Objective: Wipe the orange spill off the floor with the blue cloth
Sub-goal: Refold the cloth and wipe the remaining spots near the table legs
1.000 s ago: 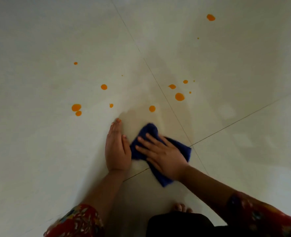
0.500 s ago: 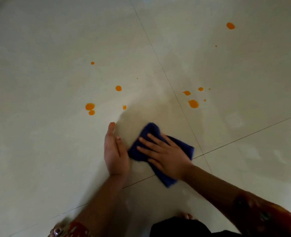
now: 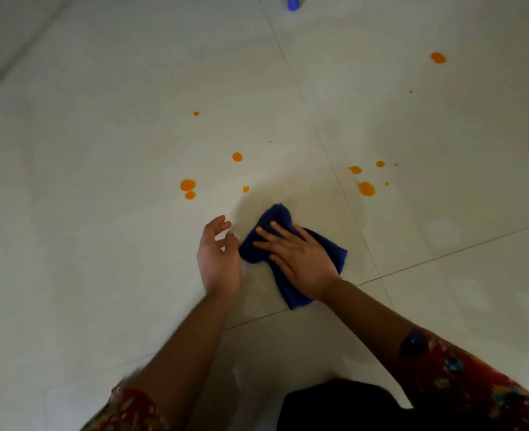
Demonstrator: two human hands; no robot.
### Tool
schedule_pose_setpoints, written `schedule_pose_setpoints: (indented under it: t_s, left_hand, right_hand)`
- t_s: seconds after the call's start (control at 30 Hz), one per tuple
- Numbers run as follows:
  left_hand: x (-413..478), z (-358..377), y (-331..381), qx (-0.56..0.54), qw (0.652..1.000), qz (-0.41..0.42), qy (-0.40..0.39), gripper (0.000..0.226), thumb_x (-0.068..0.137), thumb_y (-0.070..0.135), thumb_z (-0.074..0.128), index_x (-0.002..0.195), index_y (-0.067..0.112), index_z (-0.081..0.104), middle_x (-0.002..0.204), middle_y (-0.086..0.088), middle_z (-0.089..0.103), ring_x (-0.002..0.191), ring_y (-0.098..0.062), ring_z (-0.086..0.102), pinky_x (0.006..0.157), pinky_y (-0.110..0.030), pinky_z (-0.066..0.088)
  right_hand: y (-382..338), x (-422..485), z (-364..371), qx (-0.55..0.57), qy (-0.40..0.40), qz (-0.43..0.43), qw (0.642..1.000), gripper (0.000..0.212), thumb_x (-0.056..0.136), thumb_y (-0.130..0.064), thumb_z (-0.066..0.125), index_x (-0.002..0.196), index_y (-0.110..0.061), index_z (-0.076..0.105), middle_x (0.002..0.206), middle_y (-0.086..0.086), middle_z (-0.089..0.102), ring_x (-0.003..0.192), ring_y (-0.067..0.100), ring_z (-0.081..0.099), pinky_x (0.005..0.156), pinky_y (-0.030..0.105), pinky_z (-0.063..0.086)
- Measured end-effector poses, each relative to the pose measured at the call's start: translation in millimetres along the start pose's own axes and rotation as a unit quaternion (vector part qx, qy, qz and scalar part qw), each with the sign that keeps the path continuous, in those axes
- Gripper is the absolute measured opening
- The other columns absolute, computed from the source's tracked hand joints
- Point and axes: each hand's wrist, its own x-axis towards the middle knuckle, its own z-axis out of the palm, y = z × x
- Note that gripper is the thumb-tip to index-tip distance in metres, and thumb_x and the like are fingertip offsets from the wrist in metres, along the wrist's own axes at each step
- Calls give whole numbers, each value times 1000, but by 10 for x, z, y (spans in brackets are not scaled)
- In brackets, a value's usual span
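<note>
Crumpled blue cloth (image 3: 328, 250) lies near scattered orange spill (image 3: 365, 188) on floor (image 3: 101, 244).

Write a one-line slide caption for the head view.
Right hand presses blue cloth on floor; left hand lifted; orange drops remain.

The setting is an indoor room with a hard tiled floor (image 3: 107, 231), most likely a home, though no wall, door or whole piece of furniture is in view to confirm the type of room. The floor consists of large, glossy, pale cream tiles separated by thin dark grout lines (image 3: 312, 122), which meet close beside the blue cloth (image 3: 275, 217). Well beyond the cloth, at the top edge and the far left edge, two blue-capped feet (image 3: 292, 4) stand on the tiles; what they support is cut off.
</note>
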Motion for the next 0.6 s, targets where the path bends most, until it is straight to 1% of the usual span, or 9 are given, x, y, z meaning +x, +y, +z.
schedule_pose_setpoints:
  t_s: [0.07, 0.1, 0.17, 0.23, 0.27, 0.33, 0.43, 0.53, 0.6]
  left_hand:
    - [13, -67, 76, -10, 996, -73, -45, 16, 98, 22, 50, 112, 20, 58, 111, -4, 67, 83, -21, 69, 72, -38, 59]
    - [-31, -77, 132, -10, 993, -93, -69, 21, 100, 27, 46, 110, 15, 60, 107, -8, 68, 78, -23, 69, 67, -36, 58]
    - [-159, -62, 295, -6, 984, -116, -137, 38, 103, 36, 38, 107, 7, 62, 97, -10, 70, 70, -22, 68, 57, -27, 56]
    - [-291, -37, 484, -9, 967, -126, -222, 46, 102, 44, 35, 106, 8, 64, 96, -7, 71, 77, -20, 70, 60, -25, 58]
    - [-348, -12, 582, -11, 957, -126, -263, 47, 101, 46, 35, 105, 10, 66, 98, -6, 72, 83, -20, 71, 66, -27, 59]
    - [-408, 20, 750, -9, 944, -108, -313, 44, 98, 47, 42, 105, 12, 67, 99, -3, 73, 87, -18, 72, 73, -31, 59]
    - [-416, 17, 890, 13, 938, -77, -337, 26, 95, 28, 57, 98, 3, 64, 93, -7, 72, 83, -19, 71, 65, -24, 57]
    - [-313, -162, 969, 13, 928, -105, -356, 10, 97, 14, 53, 89, 10, 57, 90, -7, 68, 79, -17, 68, 65, -23, 55]
    - [-216, -374, 1048, -14, 918, -127, -376, 11, 99, 12, 47, 99, 14, 59, 97, -5, 69, 83, -15, 69, 74, -24, 57]
  right_hand:
    - [-130, -104, -59, 247, 60, 109, 961, 39, 103, -36, 28, 134, -30, 50, 144, -11, 49, 139, 5, 34, 117, 31, 19]
    - [-194, -114, -122, 398, 98, 192, 892, 34, 104, -36, 31, 128, -30, 54, 134, -8, 56, 129, 6, 46, 112, 30, 29]
    - [-289, -139, -286, 624, 147, 316, 699, 29, 103, -38, 35, 119, -28, 57, 119, -3, 62, 110, 10, 58, 103, 30, 41]
    - [-321, -179, -393, 757, 127, 357, 531, 25, 101, -38, 43, 110, -24, 61, 104, 1, 66, 91, 12, 64, 95, 35, 47]
    - [-351, -221, -439, 781, 121, 352, 501, 20, 97, -36, 51, 105, -21, 64, 92, 1, 69, 81, 12, 66, 86, 33, 52]
    - [-478, -243, -554, 772, 123, 329, 530, 18, 99, -28, 49, 110, -21, 61, 86, -6, 72, 80, 8, 69, 75, 21, 53]
    - [-635, -234, -583, 744, 149, 336, 558, 34, 106, -28, 27, 129, -29, 52, 122, -8, 65, 113, 3, 60, 94, 18, 45]
    - [-618, -263, -626, 773, 199, 374, 472, 31, 104, -36, 33, 114, -25, 59, 131, 2, 61, 115, 12, 59, 96, 26, 46]
    - [-505, -334, -717, 795, 219, 403, 398, 34, 104, -38, 32, 119, -17, 55, 133, 8, 57, 119, 23, 55, 103, 39, 41]
